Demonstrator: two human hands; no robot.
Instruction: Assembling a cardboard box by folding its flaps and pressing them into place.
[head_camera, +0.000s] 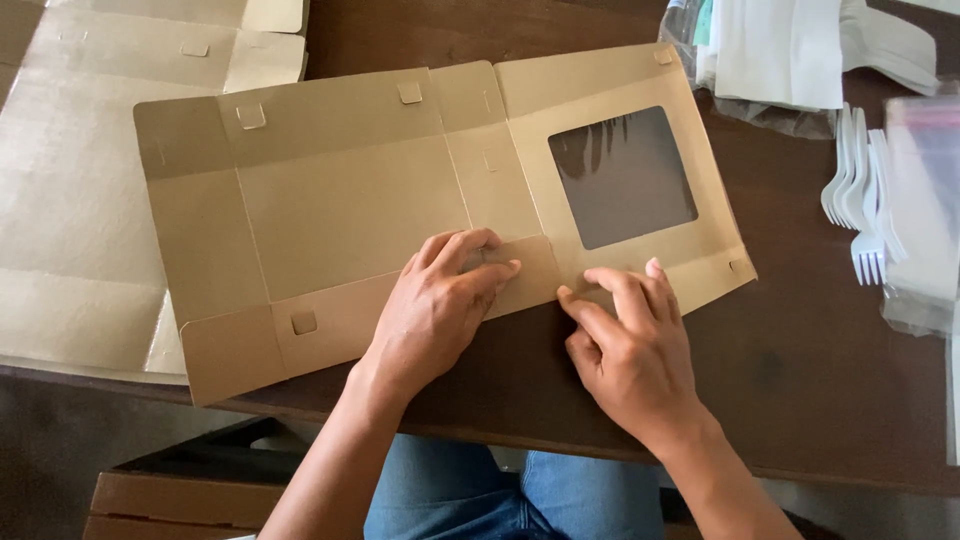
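A flat, unfolded brown cardboard box blank (340, 200) with a square clear window (622, 176) lies on the dark wooden table (800, 340). My left hand (440, 305) presses down on a small flap at the blank's near edge, fingers spread over it. Just to its right, my right hand (625, 345) has its fingertips on the near edge below the window, pinching or pressing the fold there. Neither hand grips anything else.
More flat cardboard blanks (80, 180) are stacked at the left. White plastic forks (860, 200) lie at the right beside clear plastic bags (925, 200). White napkins in a bag (770, 50) sit at the top right. A cardboard box (170, 500) stands below the table edge.
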